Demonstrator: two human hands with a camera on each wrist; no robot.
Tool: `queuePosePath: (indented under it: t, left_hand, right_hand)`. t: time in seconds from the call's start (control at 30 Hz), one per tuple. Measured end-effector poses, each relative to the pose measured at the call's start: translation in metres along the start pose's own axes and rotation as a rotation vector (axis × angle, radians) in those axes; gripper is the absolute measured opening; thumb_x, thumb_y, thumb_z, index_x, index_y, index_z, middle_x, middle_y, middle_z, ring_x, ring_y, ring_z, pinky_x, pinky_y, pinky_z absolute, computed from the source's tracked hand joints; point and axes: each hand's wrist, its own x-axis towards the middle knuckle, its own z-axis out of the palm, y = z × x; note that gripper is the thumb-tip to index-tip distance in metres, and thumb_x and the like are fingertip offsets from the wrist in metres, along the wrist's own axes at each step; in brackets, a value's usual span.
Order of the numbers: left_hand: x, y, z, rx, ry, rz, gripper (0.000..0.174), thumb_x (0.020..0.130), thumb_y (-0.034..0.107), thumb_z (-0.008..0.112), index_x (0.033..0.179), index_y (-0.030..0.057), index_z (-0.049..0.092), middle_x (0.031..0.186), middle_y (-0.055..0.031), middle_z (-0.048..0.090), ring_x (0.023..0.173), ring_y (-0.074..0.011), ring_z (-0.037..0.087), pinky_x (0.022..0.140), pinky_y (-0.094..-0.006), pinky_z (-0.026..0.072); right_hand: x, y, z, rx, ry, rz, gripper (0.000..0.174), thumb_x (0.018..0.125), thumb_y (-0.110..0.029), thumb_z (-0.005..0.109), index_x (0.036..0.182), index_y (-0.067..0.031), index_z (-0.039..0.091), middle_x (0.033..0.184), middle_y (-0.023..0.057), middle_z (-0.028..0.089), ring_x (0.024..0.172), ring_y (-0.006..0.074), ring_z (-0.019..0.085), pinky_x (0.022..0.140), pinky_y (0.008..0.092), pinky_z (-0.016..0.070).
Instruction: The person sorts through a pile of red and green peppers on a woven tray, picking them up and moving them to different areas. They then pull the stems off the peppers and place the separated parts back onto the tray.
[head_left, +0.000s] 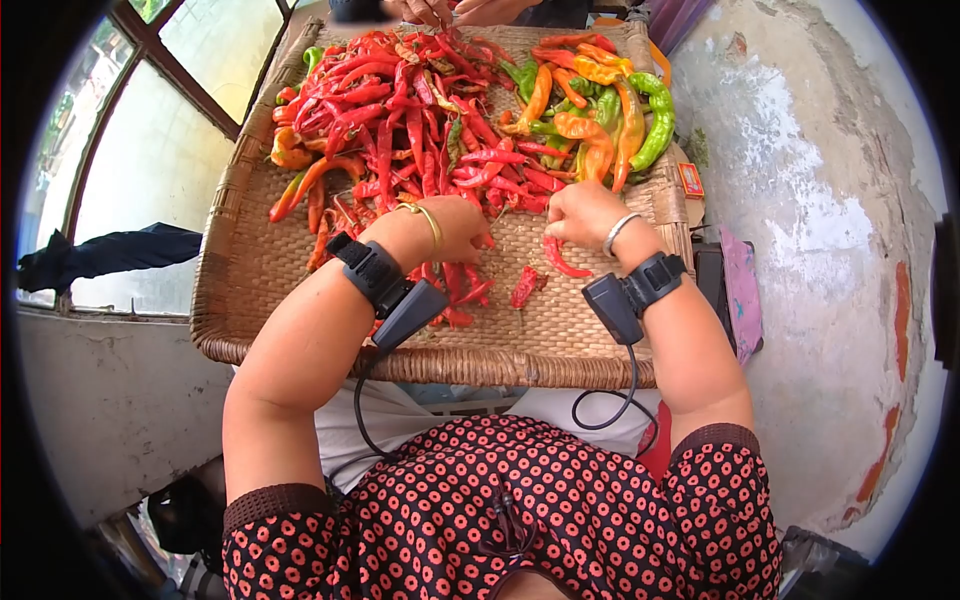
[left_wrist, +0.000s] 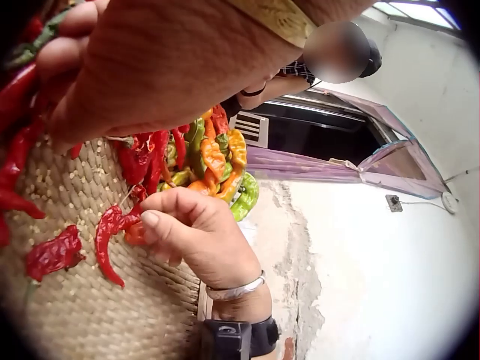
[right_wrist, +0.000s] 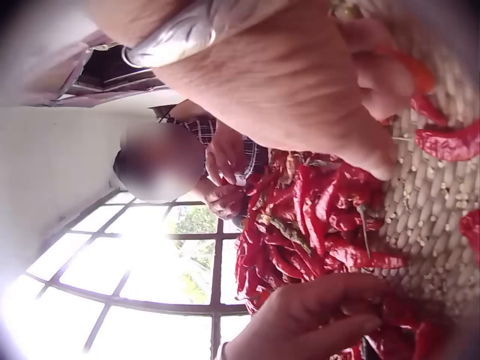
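A large pile of wrinkled red chili peppers (head_left: 400,120) lies on a woven tray (head_left: 270,260). My left hand (head_left: 450,228) is low at the pile's near edge, its fingers curled at red peppers; a red tip shows beside its fingertips. In the right wrist view, the left hand (right_wrist: 307,319) has red peppers (right_wrist: 397,330) at its thumb and fingers. My right hand (head_left: 588,215) pinches a small red chili pepper (left_wrist: 136,233), partly hidden by the fingers. Just below that hand, a curved red chili (head_left: 566,260) lies on the weave, with a shrivelled one (head_left: 525,287) nearby.
Green and orange peppers (head_left: 600,120) are heaped at the tray's far right. Across the tray are another person's hands (head_left: 425,10). A window (head_left: 130,150) stands on the left and a worn wall (head_left: 800,200) on the right. A small red box (head_left: 690,180) sits beside the tray.
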Motion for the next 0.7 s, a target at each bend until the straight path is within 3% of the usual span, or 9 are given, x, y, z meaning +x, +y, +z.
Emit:
queuePosePath:
  t: [0.07, 0.2, 0.33, 0.4, 0.47, 0.53, 0.6, 0.67, 0.7]
  left_hand:
    - [-0.004, 0.003, -0.006, 0.027, -0.011, -0.034, 0.023, 0.068, 0.021, 0.058, 0.086, 0.0085, 0.063, 0.082, -0.0117, 0.062, 0.079, -0.0272, 0.059, 0.072, -0.0362, 0.0457]
    - [-0.008, 0.003, -0.01, 0.057, 0.014, -0.102, 0.024, 0.067, 0.021, 0.061, 0.089, 0.0099, 0.063, 0.084, -0.0101, 0.063, 0.083, -0.0263, 0.059, 0.074, -0.0364, 0.0458]
    - [-0.005, -0.008, -0.003, 0.067, -0.013, -0.098, 0.028, 0.066, 0.022, 0.064, 0.092, 0.0114, 0.063, 0.086, -0.0088, 0.063, 0.084, -0.026, 0.059, 0.074, -0.0365, 0.0458]
    - [-0.004, -0.008, -0.005, 0.061, -0.05, -0.097, 0.028, 0.066, 0.022, 0.065, 0.092, 0.0116, 0.063, 0.086, -0.0084, 0.063, 0.084, -0.0259, 0.059, 0.073, -0.0362, 0.0459]
    - [-0.004, -0.007, -0.005, 0.051, -0.084, -0.096, 0.028, 0.066, 0.022, 0.065, 0.092, 0.0119, 0.063, 0.086, -0.008, 0.063, 0.084, -0.0258, 0.059, 0.073, -0.036, 0.046]
    - [-0.003, -0.006, -0.004, 0.085, -0.089, -0.119, 0.027, 0.066, 0.022, 0.065, 0.091, 0.0128, 0.064, 0.085, -0.0081, 0.063, 0.083, -0.0255, 0.059, 0.072, -0.0359, 0.0462]
    - [-0.003, -0.003, -0.006, 0.094, -0.092, -0.116, 0.026, 0.066, 0.022, 0.065, 0.09, 0.0132, 0.064, 0.084, -0.0083, 0.063, 0.082, -0.0254, 0.059, 0.071, -0.036, 0.0463]
    - [-0.002, -0.003, -0.007, 0.108, -0.098, -0.114, 0.025, 0.066, 0.022, 0.064, 0.09, 0.0136, 0.064, 0.083, -0.0084, 0.063, 0.081, -0.0253, 0.059, 0.071, -0.0361, 0.0464]
    - [-0.002, -0.004, -0.006, 0.11, -0.091, -0.109, 0.025, 0.065, 0.022, 0.064, 0.089, 0.0138, 0.064, 0.083, -0.0086, 0.063, 0.08, -0.0253, 0.059, 0.07, -0.0361, 0.0464]
  right_hand:
    - [0.0, -0.004, 0.009, -0.15, -0.074, 0.206, 0.025, 0.066, -0.027, 0.063, 0.073, -0.003, 0.063, 0.077, 0.0151, 0.062, 0.075, 0.03, 0.059, 0.069, 0.0386, 0.0472]
    - [0.002, -0.021, 0.014, -0.25, -0.034, 0.229, 0.024, 0.068, -0.027, 0.061, 0.076, -0.0045, 0.063, 0.078, 0.0142, 0.062, 0.079, 0.0297, 0.06, 0.07, 0.0389, 0.0474]
    - [0.005, -0.021, 0.017, -0.259, -0.069, 0.275, 0.02, 0.069, -0.014, 0.053, 0.083, -0.0055, 0.065, 0.086, 0.0153, 0.062, 0.085, 0.0284, 0.059, 0.073, 0.037, 0.0474]
    - [0.003, -0.019, 0.007, -0.145, -0.196, 0.199, 0.017, 0.068, -0.013, 0.054, 0.08, -0.0064, 0.065, 0.084, 0.0152, 0.062, 0.083, 0.0305, 0.059, 0.071, 0.0382, 0.0476]
    - [0.003, -0.006, 0.001, -0.084, -0.209, 0.116, 0.013, 0.069, -0.015, 0.057, 0.074, -0.0057, 0.063, 0.077, 0.0113, 0.063, 0.073, 0.0259, 0.061, 0.065, 0.0357, 0.0484]
    - [-0.001, 0.0, -0.012, 0.621, -0.026, 0.038, 0.016, 0.075, -0.019, 0.059, 0.069, -0.0042, 0.058, 0.063, 0.0039, 0.059, 0.051, 0.0133, 0.055, 0.046, 0.0273, 0.0432]
    - [-0.004, 0.0, -0.025, 1.242, 0.18, 0.098, 0.013, 0.077, -0.017, 0.06, 0.072, -0.0055, 0.059, 0.063, 0.0007, 0.058, 0.05, 0.007, 0.052, 0.043, 0.0223, 0.0406]
    - [-0.004, 0.006, -0.025, 1.235, 0.267, 0.13, 0.014, 0.075, -0.018, 0.061, 0.077, -0.0044, 0.06, 0.064, 0.0016, 0.058, 0.054, 0.0088, 0.054, 0.047, 0.0248, 0.0432]
    - [-0.002, 0.012, -0.018, 0.818, 0.273, 0.097, 0.019, 0.072, -0.022, 0.064, 0.078, -0.0035, 0.061, 0.068, 0.0058, 0.06, 0.06, 0.0149, 0.057, 0.054, 0.028, 0.0454]
